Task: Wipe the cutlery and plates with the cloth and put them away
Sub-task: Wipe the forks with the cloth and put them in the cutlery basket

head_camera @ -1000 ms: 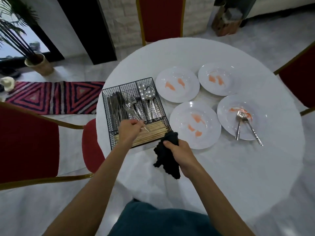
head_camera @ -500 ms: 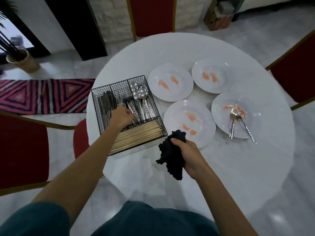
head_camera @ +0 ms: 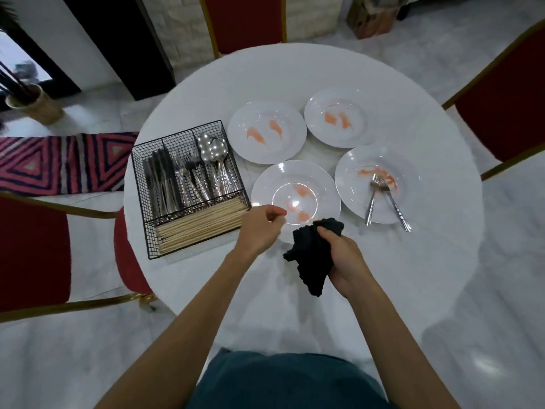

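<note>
Several white plates with orange smears lie on the round white table [head_camera: 339,290]. The nearest plate [head_camera: 324,184] has my left hand [head_camera: 261,227] over its near-left rim, fingers curled with nothing in them. My right hand [head_camera: 343,261] grips a black cloth [head_camera: 312,258] just below that plate. The right plate [head_camera: 413,178] carries two forks [head_camera: 383,199]. A black wire cutlery basket [head_camera: 141,184] at the left holds knives, forks, spoons and wooden chopsticks [head_camera: 200,225]. Two more plates lie behind, the back left plate [head_camera: 292,134] and the back right plate [head_camera: 312,119].
Red chairs with gold frames stand around the table: a left chair [head_camera: 32,255], a far chair [head_camera: 244,19] and a right chair [head_camera: 501,93]. A patterned rug [head_camera: 59,163] and a potted plant [head_camera: 35,104] lie on the floor at the left.
My left hand has left the cutlery basket and moved right to the nearest plate's rim, empty. The right hand with the cloth has stayed in place.
</note>
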Demonstrator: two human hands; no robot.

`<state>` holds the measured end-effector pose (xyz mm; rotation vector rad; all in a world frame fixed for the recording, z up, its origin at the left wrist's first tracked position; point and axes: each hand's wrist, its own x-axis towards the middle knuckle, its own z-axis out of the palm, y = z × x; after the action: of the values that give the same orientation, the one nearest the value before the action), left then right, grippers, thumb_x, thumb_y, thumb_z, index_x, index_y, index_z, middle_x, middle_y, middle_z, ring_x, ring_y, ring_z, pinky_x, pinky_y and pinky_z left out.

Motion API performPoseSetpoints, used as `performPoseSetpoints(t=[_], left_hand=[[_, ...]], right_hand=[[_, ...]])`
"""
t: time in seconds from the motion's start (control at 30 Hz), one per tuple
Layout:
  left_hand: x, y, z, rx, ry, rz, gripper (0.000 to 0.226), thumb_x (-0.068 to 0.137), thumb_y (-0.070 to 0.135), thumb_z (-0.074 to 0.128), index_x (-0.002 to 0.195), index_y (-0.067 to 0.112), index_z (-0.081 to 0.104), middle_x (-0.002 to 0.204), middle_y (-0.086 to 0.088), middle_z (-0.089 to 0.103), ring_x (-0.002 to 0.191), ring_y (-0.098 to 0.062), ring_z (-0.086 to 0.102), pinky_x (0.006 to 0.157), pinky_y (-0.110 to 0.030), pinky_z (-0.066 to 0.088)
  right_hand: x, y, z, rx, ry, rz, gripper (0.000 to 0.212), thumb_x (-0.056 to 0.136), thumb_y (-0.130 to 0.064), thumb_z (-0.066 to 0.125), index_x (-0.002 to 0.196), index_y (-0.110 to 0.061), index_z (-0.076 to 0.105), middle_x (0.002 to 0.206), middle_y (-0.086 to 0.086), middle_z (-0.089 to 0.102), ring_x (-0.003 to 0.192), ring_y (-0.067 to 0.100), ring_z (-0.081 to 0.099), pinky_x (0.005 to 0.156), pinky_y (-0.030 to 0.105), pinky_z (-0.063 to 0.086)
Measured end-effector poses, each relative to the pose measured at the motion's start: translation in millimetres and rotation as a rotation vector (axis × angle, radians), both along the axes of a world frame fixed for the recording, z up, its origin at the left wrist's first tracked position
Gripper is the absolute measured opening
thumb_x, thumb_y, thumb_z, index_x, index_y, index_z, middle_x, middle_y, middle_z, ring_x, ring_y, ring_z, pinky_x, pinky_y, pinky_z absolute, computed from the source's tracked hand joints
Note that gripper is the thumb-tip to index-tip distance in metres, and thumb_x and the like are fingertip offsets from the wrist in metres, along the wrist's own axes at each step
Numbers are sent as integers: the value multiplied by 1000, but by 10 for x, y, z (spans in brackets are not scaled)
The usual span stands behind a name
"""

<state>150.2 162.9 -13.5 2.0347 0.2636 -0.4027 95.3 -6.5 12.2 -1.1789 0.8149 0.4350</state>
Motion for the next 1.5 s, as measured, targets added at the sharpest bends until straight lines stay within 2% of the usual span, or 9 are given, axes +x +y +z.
performPoseSetpoints(t=[0.2, 0.4, 0.6, 0.77, 0.83, 0.93, 1.1, 1.23, 1.5], left_hand=[[-23, -854, -17, 17, 104, -160, 19, 93, 20, 61, 107, 20, 74, 96, 3, 76, 80, -13, 73, 71, -18, 53], [123, -1667, -126, 150, 180, -190, 33, 98, 28, 50, 96, 3, 72, 88, -9, 77, 60, -13, 75, 66, -35, 60], [86, -2158, -303, 22, 318, -6, 29, 100, 38, 55, 99, 10, 65, 86, -3, 74, 47, -8, 67, 46, -19, 49], [-42, -2186, -277, 25, 205, 104, 18, 96, 26, 59, 91, 13, 71, 79, 2, 72, 72, -15, 68, 71, -28, 54], [-154, -2176, -156, -3, 168, 119, 18, 96, 23, 57, 91, 10, 69, 78, 2, 70, 72, -15, 65, 70, -28, 51], [-405, -2213, 22, 45, 124, 31, 24, 95, 19, 55, 80, 1, 61, 72, -6, 61, 66, -17, 55, 62, -28, 41], [-723, -2228, 160, 133, 132, -146, 30, 99, 22, 52, 72, 11, 52, 69, -2, 58, 62, -15, 51, 56, -26, 36], [-946, -2109, 255, 99, 163, -227, 24, 100, 27, 54, 83, 13, 64, 74, 1, 61, 66, -14, 54, 62, -26, 41], [-856, -1750, 483, -85, 347, -174, 27, 104, 21, 48, 90, 8, 67, 73, -1, 70, 70, -17, 63, 76, -33, 52]], right_hand=[[-218, -709, -18, -13, 37, -116, 29, 101, -23, 59, 114, 0, 69, 101, 30, 74, 81, 43, 71, 74, 54, 58], [-358, -1310, -51, -11, 75, -184, 29, 102, -26, 57, 113, -2, 69, 102, 28, 75, 86, 43, 73, 74, 54, 60], [-396, -1796, -83, 49, 68, -207, 51, 108, -43, 41, 120, -1, 66, 106, 31, 74, 97, 50, 70, 85, 58, 57], [-323, -2051, -137, 170, 17, -159, 48, 112, -39, 30, 115, -4, 62, 108, 21, 76, 98, 37, 74, 82, 49, 57], [-264, -2059, -186, 233, 21, -122, 47, 112, -39, 30, 120, -5, 61, 106, 16, 78, 97, 31, 76, 85, 45, 56], [-158, -1940, -251, 273, 23, -55, 46, 111, -36, 35, 122, -2, 63, 108, 16, 78, 100, 27, 76, 90, 40, 56], [-5, -1697, -377, 166, 28, -8, 31, 103, -16, 59, 125, 4, 65, 115, 20, 74, 108, 31, 72, 85, 36, 59], [125, -1786, -418, 145, 28, -195, 31, 93, -6, 69, 121, 7, 65, 113, 26, 73, 105, 39, 72, 92, 48, 59], [166, -1597, -274, 187, -19, -237, 22, 95, -5, 66, 116, 1, 64, 113, 26, 71, 104, 41, 71, 95, 55, 57]])
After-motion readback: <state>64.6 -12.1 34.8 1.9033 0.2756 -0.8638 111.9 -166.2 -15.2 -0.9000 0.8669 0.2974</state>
